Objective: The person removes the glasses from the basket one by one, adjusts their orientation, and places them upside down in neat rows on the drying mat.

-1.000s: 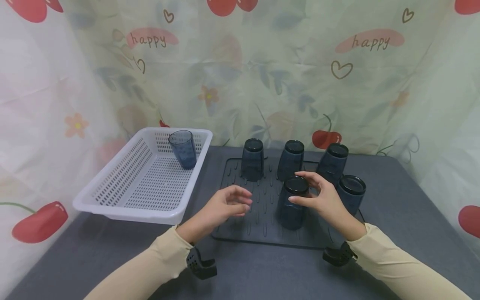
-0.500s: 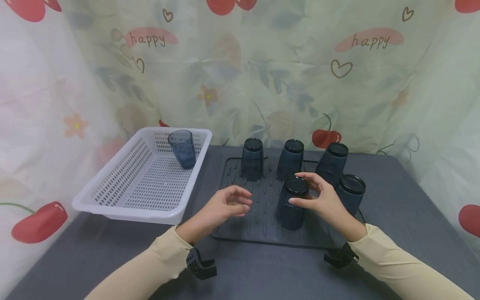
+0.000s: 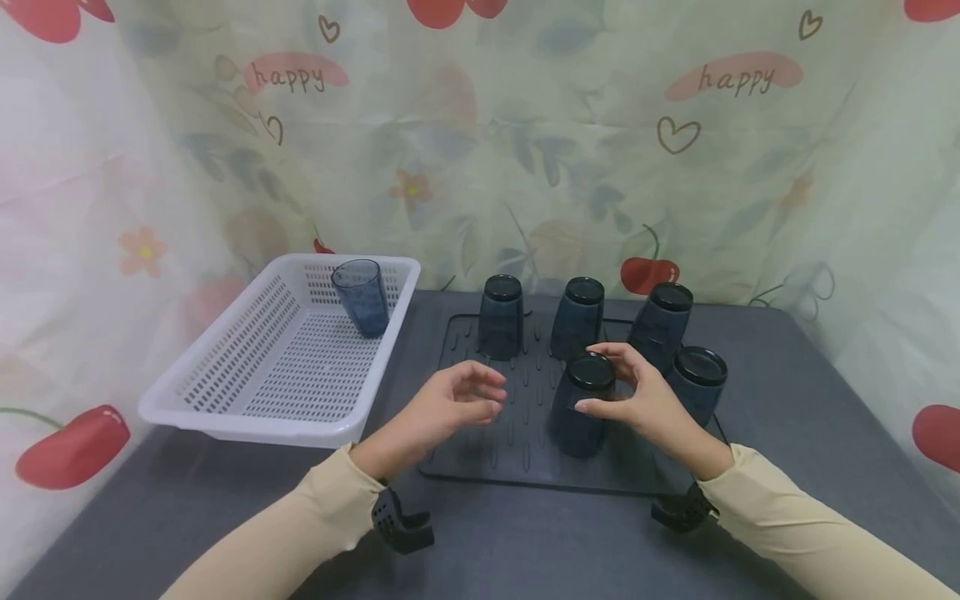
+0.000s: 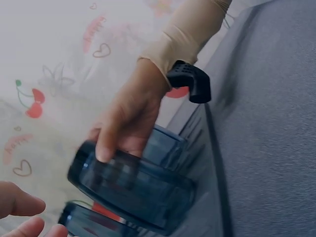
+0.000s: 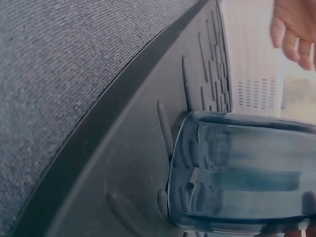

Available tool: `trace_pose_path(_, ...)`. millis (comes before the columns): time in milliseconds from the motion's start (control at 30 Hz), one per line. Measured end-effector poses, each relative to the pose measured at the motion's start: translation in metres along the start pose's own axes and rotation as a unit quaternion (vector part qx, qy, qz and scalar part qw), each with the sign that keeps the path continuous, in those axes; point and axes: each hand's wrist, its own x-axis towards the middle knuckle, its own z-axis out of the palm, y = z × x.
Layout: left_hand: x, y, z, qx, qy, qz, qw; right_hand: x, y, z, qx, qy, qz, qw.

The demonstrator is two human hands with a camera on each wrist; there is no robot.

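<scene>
My right hand [image 3: 641, 400] holds an upside-down blue-tinted drinking glass [image 3: 579, 427] by its upper end, thumb in front and fingers behind. The glass's rim [image 5: 173, 182] meets the black ribbed drying mat [image 5: 133, 153] in the right wrist view. My left hand [image 3: 453, 400] hovers over the mat's left part, fingers loosely bent and holding nothing. Three more upturned glasses form a back row: left [image 3: 501, 321], middle [image 3: 577, 321] and right [image 3: 662, 325]. Another upturned glass [image 3: 697, 387] stands just behind my right hand, partly covered by it.
A white perforated plastic basket [image 3: 247, 427] sits on the left of the grey tabletop [image 3: 510, 550]. Inside its back right corner one glass [image 3: 363, 300] leans mouth up. A printed curtain [image 3: 480, 167] hangs right behind the table.
The head view has shifted slightly. Both hands and the glasses keep practically the same places, with the right hand still on the front glass.
</scene>
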Motion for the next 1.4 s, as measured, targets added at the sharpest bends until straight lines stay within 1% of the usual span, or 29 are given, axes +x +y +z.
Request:
trace_pose_path(133,-0.001,0.016,-0.005,0.007,0.001,0.013,0.9999,0.000,-0.001,-0.001,0.000,-0.001,-0.001,1.000)
trace_pose_path(267,0.000,0.032,-0.014,0.016,0.008,0.025,0.9995,-0.001,-0.002,-0.001,0.003,0.000,-0.001,1.000)
trace_pose_path(400,0.001,0.053,-0.026,0.014,0.028,0.039,0.9987,-0.002,-0.002,-0.001,0.002,0.003,0.002,1.000)
trace_pose_path(500,0.002,0.071,-0.041,0.000,0.054,0.062,0.9966,-0.002,-0.002,-0.002,0.000,0.003,0.006,1.000)
trace_pose_path(600,0.002,0.089,-0.060,-0.023,0.079,0.081,0.9933,-0.002,-0.002,-0.003,-0.003,0.001,0.009,1.000)
trace_pose_path(700,0.002,0.102,-0.080,-0.041,0.103,0.087,0.9900,-0.001,-0.001,-0.003,-0.006,-0.001,0.010,1.000)
trace_pose_path(800,0.005,0.109,-0.097,-0.048,0.132,0.084,0.9866,-0.001,-0.001,-0.003,-0.008,-0.002,0.009,1.000)
trace_pose_path(900,0.008,0.112,-0.111,-0.056,0.161,0.083,0.9819,-0.001,-0.001,-0.003,-0.009,-0.004,0.009,1.000)
trace_pose_path(1033,0.014,0.109,-0.129,-0.059,0.206,0.092,0.9725,-0.001,-0.002,-0.002,-0.012,-0.004,0.008,1.000)
trace_pose_path(1133,0.021,0.101,-0.142,-0.040,0.232,0.092,0.9675,-0.001,-0.003,-0.002,-0.013,-0.004,0.007,1.000)
trace_pose_path(1267,0.031,0.085,-0.159,-0.002,0.257,0.080,0.9632,-0.002,-0.005,-0.001,-0.015,-0.002,0.005,1.000)
trace_pose_path(1333,0.035,0.077,-0.165,0.011,0.276,0.078,0.9579,-0.002,-0.005,-0.001,-0.016,-0.002,0.004,1.000)
trace_pose_path(1400,0.038,0.068,-0.171,0.020,0.299,0.082,0.9504,-0.001,-0.005,-0.001,-0.016,-0.001,0.003,1.000)
